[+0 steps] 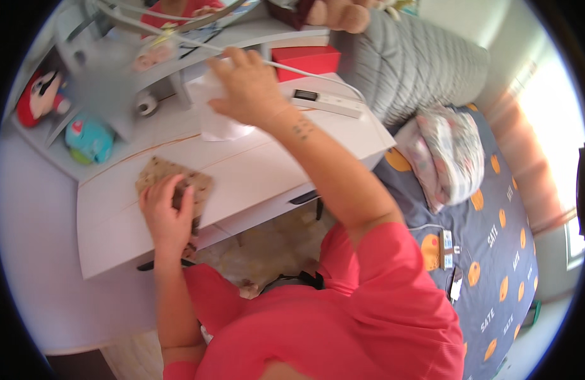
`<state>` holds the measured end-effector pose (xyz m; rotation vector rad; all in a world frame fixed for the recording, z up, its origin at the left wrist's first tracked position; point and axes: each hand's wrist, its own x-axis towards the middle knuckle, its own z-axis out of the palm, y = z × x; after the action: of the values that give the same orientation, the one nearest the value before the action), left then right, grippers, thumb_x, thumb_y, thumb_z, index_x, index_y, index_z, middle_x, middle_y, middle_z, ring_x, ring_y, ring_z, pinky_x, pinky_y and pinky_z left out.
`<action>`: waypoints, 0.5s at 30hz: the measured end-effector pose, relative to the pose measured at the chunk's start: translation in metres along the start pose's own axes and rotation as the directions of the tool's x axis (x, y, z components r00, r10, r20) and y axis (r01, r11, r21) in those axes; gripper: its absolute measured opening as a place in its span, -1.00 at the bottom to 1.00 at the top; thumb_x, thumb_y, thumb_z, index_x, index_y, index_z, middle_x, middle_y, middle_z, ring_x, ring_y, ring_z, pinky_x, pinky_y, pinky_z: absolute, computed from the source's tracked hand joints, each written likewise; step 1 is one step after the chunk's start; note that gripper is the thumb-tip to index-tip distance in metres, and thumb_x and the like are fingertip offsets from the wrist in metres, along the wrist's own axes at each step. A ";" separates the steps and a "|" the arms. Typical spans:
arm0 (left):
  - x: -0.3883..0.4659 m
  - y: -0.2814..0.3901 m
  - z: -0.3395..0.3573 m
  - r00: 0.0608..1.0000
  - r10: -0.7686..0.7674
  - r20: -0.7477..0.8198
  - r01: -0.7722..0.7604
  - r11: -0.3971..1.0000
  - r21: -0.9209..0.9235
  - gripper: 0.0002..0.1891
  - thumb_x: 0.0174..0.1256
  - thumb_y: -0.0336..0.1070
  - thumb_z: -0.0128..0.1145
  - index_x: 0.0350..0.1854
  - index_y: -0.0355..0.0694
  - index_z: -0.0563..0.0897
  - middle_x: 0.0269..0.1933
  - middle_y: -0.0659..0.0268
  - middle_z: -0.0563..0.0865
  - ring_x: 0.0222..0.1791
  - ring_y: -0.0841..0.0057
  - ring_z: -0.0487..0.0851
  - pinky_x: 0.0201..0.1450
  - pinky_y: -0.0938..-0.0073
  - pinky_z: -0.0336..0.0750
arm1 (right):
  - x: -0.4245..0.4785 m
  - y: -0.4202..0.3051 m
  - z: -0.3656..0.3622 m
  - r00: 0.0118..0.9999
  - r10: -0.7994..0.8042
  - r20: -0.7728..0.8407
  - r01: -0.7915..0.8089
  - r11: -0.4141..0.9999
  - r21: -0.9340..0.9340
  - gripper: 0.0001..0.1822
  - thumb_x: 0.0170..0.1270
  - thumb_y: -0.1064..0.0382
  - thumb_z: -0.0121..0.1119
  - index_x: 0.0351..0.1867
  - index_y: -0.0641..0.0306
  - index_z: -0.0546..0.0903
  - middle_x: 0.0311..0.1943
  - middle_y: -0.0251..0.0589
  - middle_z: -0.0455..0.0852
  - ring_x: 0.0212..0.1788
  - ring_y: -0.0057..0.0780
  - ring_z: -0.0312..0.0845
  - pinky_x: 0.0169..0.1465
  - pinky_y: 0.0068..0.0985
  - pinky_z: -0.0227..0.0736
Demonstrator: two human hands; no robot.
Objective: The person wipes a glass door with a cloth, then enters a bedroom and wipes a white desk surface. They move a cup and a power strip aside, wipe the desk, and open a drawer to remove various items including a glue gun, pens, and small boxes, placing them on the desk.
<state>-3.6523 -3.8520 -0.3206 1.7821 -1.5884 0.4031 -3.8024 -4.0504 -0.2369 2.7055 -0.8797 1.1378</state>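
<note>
My left hand [166,209] rests on a brown patterned cloth [200,183] near the desk's front left edge. Its thumb stands apart from the fingers, and part of the cloth lies beneath the palm, hidden. My right hand [247,88] reaches far across the desk, over a crumpled white sheet or bag [221,126]. Those fingers are curved and the thumb is spread away. Blur and the back of the hand hide whether they grip the white thing. Close to the right wrist lies a white power strip [337,104] with a small dark display.
The white desk [254,175] has a shelf with a red box [306,61], a Mario plush [38,97] and a blue plush [89,137]. A white cable [316,75] crosses behind my right hand. On the bed [492,285] are folded bedding [456,152] and another power strip [446,249].
</note>
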 end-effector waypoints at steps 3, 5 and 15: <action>0.000 0.003 -0.003 0.999 -0.031 0.040 0.030 0.999 0.019 -0.78 0.21 -0.28 0.23 -0.11 -0.15 0.63 -0.09 0.28 0.70 -0.05 0.34 0.60 0.29 0.21 0.22 | -0.028 -0.005 -0.029 0.965 0.019 -0.262 0.007 0.995 0.098 -0.28 -0.07 0.11 0.39 0.22 0.14 0.44 0.20 0.03 0.35 0.23 0.08 0.27 0.20 -0.12 0.33; -0.001 0.002 -0.005 0.997 -0.060 0.043 0.058 0.998 0.029 -0.79 0.22 -0.30 0.22 -0.12 -0.17 0.63 -0.11 0.27 0.70 -0.06 0.33 0.59 0.30 0.23 0.21 | -0.051 -0.005 -0.054 0.916 0.052 -0.397 0.030 0.980 0.198 -0.28 -0.10 0.17 0.40 0.20 0.16 0.45 0.19 0.05 0.34 0.23 0.07 0.27 0.21 -0.14 0.32; -0.004 0.008 0.001 0.997 -0.061 0.039 0.058 0.996 0.064 -0.77 0.25 -0.35 0.19 -0.06 -0.22 0.62 -0.05 0.22 0.67 0.03 0.21 0.52 0.19 0.23 0.31 | -0.255 0.167 -0.214 0.705 0.579 -0.410 -0.679 0.718 -0.154 -0.25 -0.07 0.22 0.39 0.28 0.08 0.44 0.20 -0.03 0.33 0.20 -0.09 0.37 0.18 -0.26 0.39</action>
<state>-3.6609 -3.8496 -0.3211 1.8914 -1.5620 0.3954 -4.1701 -4.0072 -0.2792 1.8967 -1.8306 1.3646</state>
